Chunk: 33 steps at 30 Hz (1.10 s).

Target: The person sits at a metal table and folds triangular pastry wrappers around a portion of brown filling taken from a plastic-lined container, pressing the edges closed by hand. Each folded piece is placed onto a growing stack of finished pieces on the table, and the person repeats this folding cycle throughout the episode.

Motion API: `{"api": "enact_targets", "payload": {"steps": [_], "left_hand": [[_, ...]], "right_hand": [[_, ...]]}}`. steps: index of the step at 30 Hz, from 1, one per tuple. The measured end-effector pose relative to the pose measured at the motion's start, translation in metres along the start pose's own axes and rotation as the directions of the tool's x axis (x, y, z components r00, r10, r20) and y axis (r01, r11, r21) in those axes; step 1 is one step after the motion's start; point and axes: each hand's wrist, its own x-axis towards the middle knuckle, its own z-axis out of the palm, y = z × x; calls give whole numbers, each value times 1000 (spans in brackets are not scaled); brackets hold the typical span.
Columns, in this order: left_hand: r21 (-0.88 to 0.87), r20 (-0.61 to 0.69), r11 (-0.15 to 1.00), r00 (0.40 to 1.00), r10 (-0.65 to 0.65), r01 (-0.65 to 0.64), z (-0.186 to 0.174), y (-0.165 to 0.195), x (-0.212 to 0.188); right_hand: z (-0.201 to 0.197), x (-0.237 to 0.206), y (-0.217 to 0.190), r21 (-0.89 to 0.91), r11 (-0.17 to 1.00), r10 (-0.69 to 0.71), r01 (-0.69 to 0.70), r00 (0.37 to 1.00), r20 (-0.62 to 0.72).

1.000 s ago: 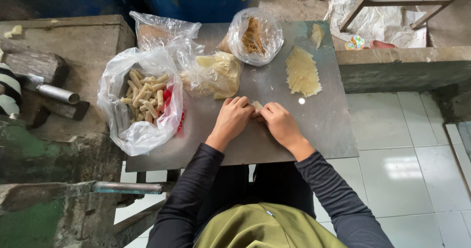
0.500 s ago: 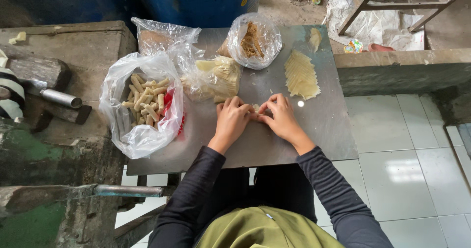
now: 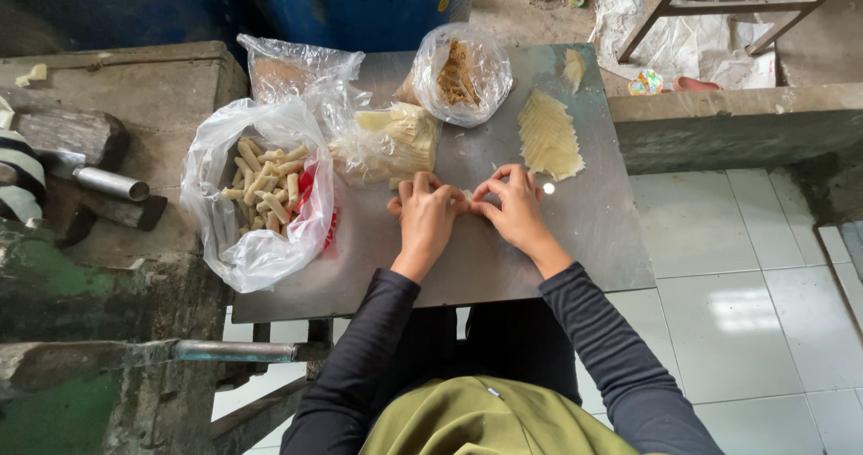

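Left hand (image 3: 426, 218) and right hand (image 3: 514, 210) pinch a roll (image 3: 467, 198) lying left-right.

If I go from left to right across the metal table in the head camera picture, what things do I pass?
White plastic bag of pale rolled sticks → left hand → right hand → pale yellow stack of thin square wrappers.

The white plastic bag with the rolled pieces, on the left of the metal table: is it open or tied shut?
Open. The white plastic bag has its mouth spread wide, and the pale rolled pieces inside lie uncovered.
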Motion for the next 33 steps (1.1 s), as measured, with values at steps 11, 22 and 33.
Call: {"api": "enact_targets", "payload": {"steps": [11,22,33], "left_hand": [[195,-246,978,969,-18,68,36,17,33],[194,-55,959,973,223,-209,7,2,40],[550,-563,488,733,-382,677,-137,-128,96]], "right_hand": [[27,29,-25,-196,969,90,-151,953,-291],[-31,19,26,-61,998,-22,-5,896,-444],[-79,-11,90,-61,995,42,-77,892,-450]]}}
